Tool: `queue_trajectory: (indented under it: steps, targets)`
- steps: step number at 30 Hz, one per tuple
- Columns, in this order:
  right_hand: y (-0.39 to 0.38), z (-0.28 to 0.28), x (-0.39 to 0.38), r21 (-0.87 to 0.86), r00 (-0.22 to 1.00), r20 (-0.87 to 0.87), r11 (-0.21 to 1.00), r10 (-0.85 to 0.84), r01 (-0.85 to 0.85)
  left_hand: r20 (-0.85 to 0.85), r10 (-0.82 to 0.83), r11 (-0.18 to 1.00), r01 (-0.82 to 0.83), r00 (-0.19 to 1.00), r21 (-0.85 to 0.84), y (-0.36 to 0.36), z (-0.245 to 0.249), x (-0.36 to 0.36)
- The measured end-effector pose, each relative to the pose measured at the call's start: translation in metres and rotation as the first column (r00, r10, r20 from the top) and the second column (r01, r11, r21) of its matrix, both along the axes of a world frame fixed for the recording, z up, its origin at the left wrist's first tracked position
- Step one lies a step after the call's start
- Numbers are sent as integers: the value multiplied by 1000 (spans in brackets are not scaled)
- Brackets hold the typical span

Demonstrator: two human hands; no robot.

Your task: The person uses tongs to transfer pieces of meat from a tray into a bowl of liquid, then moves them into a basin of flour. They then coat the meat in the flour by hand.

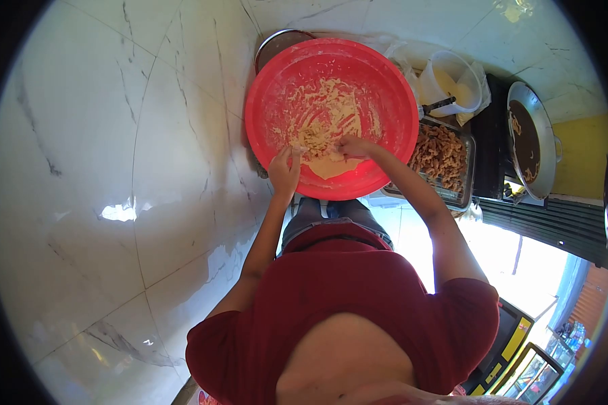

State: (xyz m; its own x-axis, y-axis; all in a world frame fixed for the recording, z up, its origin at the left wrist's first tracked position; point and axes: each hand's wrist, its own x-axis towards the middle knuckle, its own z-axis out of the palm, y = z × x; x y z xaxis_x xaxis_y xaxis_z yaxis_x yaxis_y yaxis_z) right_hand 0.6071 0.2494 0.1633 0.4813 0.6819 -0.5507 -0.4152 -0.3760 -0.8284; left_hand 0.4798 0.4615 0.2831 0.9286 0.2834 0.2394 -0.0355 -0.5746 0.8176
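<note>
A wide red basin (400, 101) is in front of me, its inside smeared with pale flour (334, 108). Small flour-coated clumps (314, 140) are gathered near the middle of it. My left hand (286, 170) reaches over the near left rim, fingertips pinched together at the edge of the clumps. From the right, my right hand (358, 146) reaches into the basin with its fingers curled down at the flour. Whatever lies between the fingers of either hand is too small to make out.
Right of the basin is a metal tray of brown fried pieces (442, 156). Behind it stands a white tub with pale liquid (449, 79), near a black handle (439, 105). Farther right, a large pan (532, 138) holds dark oil with pieces in it. A marbled wall (94, 169) rises on the left.
</note>
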Motion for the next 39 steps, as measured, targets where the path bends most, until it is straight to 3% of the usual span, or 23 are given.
queue_trajectory:
  steps: [3,6,9,12,15,18,21,23,25,27,30,33,36,39]
  targets:
    - [10,58,-10,14,982,-139,991,-130,133,-6,-2,1000,2,1000,12,1,-1,0]
    - [14,40,-6,-88,961,270,993,-51,77,0,-5,1000,5,1000,19,0,-1,-1]
    - [18,58,-11,-144,962,256,980,-99,139,-1,-4,1000,4,1000,4,-1,4,-1]
    - [14,18,1,-238,975,222,969,-17,71,-7,-6,1000,6,1000,11,0,3,-1]
    - [9,14,5,-314,893,408,948,191,-60,2,-14,1000,14,1000,26,2,-3,-2]
    - [9,30,-6,-252,853,506,968,129,4,4,-17,999,17,1000,29,2,-4,-1]
    - [3,-11,3,-213,720,683,976,122,36,6,-19,1000,19,1000,8,1,0,-1]
    - [12,34,0,-388,818,564,911,112,142,4,-21,1000,21,1000,-2,0,4,-1]
    - [20,37,0,-480,790,588,860,170,172,-6,-21,1000,21,1000,-4,0,5,-1]
    - [26,-12,2,-495,608,731,855,311,157,0,-18,1000,18,1000,1,0,2,0]
    - [45,-49,-11,-601,593,690,786,415,149,-2,-15,1000,15,1000,6,0,2,-1]
    - [53,-33,-37,-710,389,595,686,704,-156,-15,-4,1000,4,1000,21,0,4,-2]
    - [47,-8,-54,-736,455,479,626,750,-258,-19,0,1000,0,1000,21,2,-5,-1]
    - [26,-38,-48,-656,468,402,604,787,-452,-11,-1,1000,1,1000,0,1,0,-1]
